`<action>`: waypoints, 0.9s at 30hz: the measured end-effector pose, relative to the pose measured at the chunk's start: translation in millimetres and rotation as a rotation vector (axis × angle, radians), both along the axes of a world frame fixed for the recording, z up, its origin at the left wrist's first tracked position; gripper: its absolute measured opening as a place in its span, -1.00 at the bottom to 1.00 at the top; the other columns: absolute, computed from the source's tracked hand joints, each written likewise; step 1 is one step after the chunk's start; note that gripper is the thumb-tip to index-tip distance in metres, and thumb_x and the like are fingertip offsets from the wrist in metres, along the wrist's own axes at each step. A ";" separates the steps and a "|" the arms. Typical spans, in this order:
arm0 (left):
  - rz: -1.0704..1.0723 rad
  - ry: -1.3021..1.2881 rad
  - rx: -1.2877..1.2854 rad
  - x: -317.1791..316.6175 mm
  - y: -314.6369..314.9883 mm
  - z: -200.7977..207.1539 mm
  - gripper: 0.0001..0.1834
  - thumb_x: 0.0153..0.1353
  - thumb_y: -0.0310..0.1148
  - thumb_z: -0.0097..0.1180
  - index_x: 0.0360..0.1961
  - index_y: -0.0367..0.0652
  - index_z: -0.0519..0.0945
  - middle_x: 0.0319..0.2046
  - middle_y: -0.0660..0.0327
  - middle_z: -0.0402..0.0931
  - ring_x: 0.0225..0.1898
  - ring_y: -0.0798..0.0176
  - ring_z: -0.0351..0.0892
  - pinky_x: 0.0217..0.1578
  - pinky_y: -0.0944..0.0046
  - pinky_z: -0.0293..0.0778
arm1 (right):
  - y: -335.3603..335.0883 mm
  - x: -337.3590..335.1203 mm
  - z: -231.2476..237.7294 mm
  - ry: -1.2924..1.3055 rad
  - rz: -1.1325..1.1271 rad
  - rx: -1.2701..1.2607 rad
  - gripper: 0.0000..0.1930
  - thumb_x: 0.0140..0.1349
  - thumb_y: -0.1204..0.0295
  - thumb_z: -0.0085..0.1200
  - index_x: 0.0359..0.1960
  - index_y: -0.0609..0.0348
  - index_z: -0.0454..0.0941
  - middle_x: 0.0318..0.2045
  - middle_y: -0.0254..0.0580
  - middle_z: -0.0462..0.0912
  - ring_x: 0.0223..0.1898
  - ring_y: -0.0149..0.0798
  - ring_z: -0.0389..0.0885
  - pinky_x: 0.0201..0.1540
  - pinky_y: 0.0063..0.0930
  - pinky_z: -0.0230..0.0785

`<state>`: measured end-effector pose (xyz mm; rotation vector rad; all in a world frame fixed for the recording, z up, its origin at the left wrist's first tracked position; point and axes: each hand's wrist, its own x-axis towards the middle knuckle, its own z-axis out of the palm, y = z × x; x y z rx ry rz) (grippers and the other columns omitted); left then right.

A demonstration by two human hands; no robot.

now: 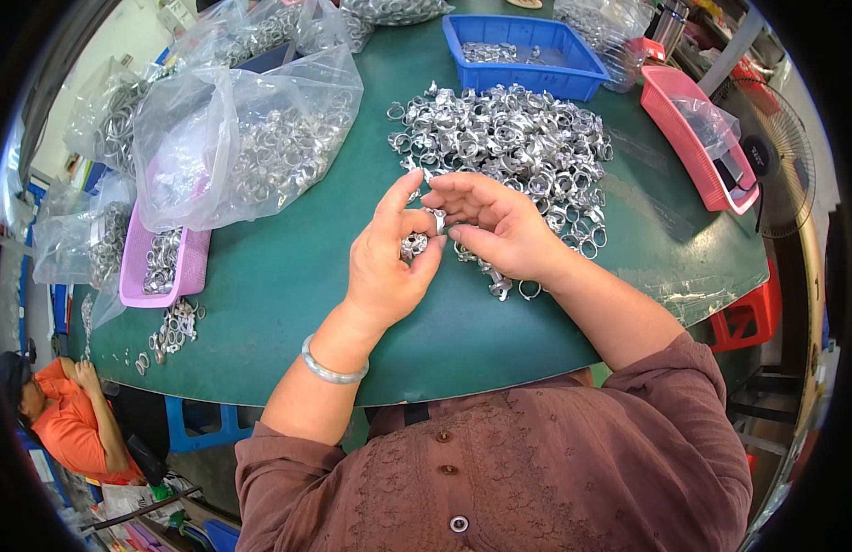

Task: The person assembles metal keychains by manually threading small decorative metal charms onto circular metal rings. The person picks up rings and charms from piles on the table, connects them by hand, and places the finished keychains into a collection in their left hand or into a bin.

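Observation:
Over the table's middle, my left hand point(382, 253) is closed, pinching a small shiny metal ring point(437, 219) between thumb and bent finger. More metal rings point(413, 246) show at its palm, partly hidden by the fingers. My right hand point(504, 227) is curved around the other side of the pinched ring, thumb and fingers apart; whether its fingertips touch the ring is hard to make out. Just beyond both hands spreads a large heap of silver metal rings point(513, 138), with some loose ones near my right wrist.
On the green table point(288, 304) stand a blue tray point(536, 69), a pink basket point(693, 138) and a purple basket point(182, 262) containing rings. A clear plastic bag point(288, 138) of rings lies left. A fan point(766, 156) stands right. A person in orange point(81, 423) sits at far left.

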<state>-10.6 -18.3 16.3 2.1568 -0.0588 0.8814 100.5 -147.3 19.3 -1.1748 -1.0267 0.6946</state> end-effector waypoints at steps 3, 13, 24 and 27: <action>-0.005 -0.026 0.034 0.7 0.7 -0.5 -0.24 -0.17 -0.71 0.11 0.15 -0.24 0.15 -0.55 0.23 0.50 -0.45 0.35 0.53 -0.30 0.41 0.41 | 0.5 -0.1 -0.1 0.000 0.002 0.010 -0.51 0.04 0.78 -0.19 0.08 0.29 0.23 -0.06 -0.10 0.44 -0.04 -0.34 0.43 0.07 -0.45 0.26; -0.114 0.181 -1.072 2.6 6.7 2.0 -0.62 0.08 -0.54 0.02 -0.02 -0.28 0.38 -0.36 0.29 0.45 -0.42 0.48 0.38 -0.37 0.50 0.33 | -0.9 7.1 1.9 -0.027 -0.118 -0.001 -0.59 0.09 0.74 -0.18 0.03 0.26 0.30 -0.16 -0.14 0.50 -0.11 -0.36 0.47 -0.02 -0.52 0.31; -0.361 -0.099 -1.781 3.1 34.1 -4.4 -0.80 0.07 -0.54 -0.02 -0.23 -0.28 0.45 -0.38 0.16 0.46 -0.21 0.11 0.46 -0.08 0.14 0.47 | -1.1 20.7 3.7 -1.173 -0.344 -0.241 -0.80 -0.04 0.58 0.05 -0.34 0.10 0.57 -0.30 -0.24 0.49 -0.18 -0.18 0.41 -0.09 -0.33 0.19; -0.387 -0.091 -1.887 1.2 41.3 -11.1 -0.83 0.06 -0.53 -0.01 -0.27 -0.30 0.47 -0.27 0.08 0.46 -0.17 0.03 0.46 -0.13 0.15 0.52 | 1.1 18.6 1.4 -1.354 -0.337 -0.321 -0.88 -0.08 0.49 0.11 -0.43 0.06 0.58 -0.31 -0.30 0.48 -0.16 -0.24 0.36 -0.09 -0.32 0.12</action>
